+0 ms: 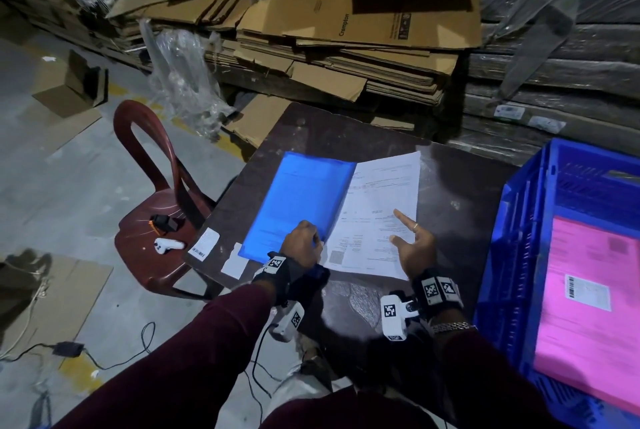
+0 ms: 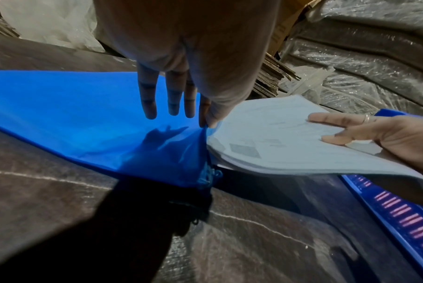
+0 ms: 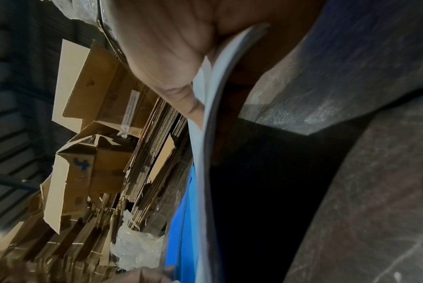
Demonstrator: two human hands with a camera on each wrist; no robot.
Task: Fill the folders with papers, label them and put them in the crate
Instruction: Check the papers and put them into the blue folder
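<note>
My left hand (image 1: 302, 244) pinches the blue folder (image 1: 301, 201) open at the table's (image 1: 460, 193) near edge while my right hand (image 1: 414, 244), thumb curled round, grips the papers (image 1: 377, 214) half inside it, the blue crate (image 1: 519, 255) at the right edge, bare tabletop behind.

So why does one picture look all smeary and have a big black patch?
Right wrist view: the camera sits very close to the right hand and the papers, so they blur, and a deep shadow fills the middle. Left wrist view: sharper, with the left hand casting a finger shadow on the blue folder. Head view: dim, edges bent by the wide lens.
</note>
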